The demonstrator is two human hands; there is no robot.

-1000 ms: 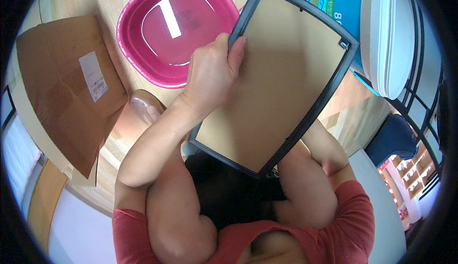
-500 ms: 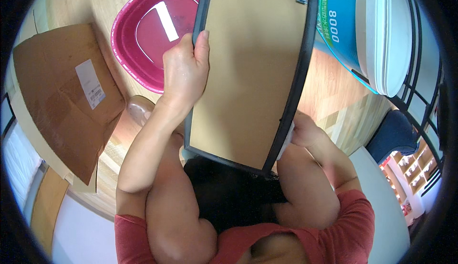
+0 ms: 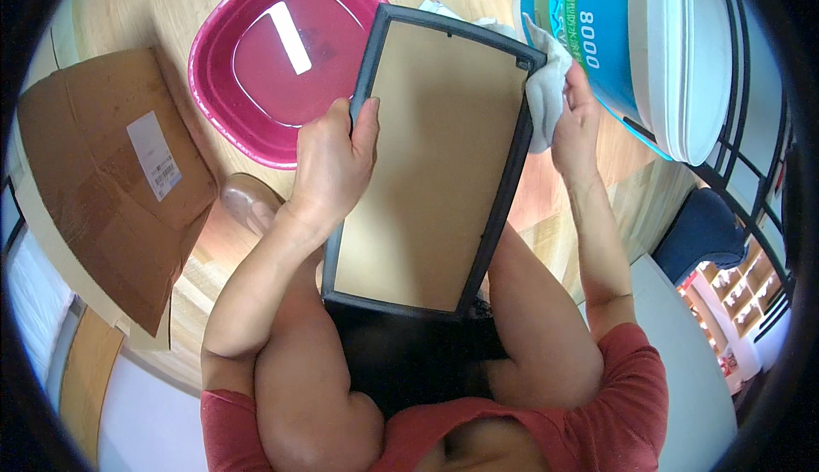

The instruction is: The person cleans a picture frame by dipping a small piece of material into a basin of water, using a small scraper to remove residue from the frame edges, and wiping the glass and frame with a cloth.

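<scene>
A black-edged picture frame (image 3: 431, 165) is held up over my lap, its plain tan backing facing me. My left hand (image 3: 334, 160) grips its left edge, thumb lying on the near side. At the far right corner, my right hand (image 3: 576, 126) is closed on a white cloth (image 3: 546, 101) that wraps over the frame's edge. Part of the cloth also shows behind the top edge. The frame's other face is hidden from me.
A pink basin (image 3: 209, 88) of water stands beyond my left hand. To the left is a brown cardboard box (image 3: 111, 156) with a label. A blue and white bucket (image 3: 631, 45) stands at the right, beside black metal bars (image 3: 755, 88).
My right hand has slid with the cloth from the frame's lower right edge up to its far right corner. The frame has dropped slightly toward me; my left hand keeps its grip.
</scene>
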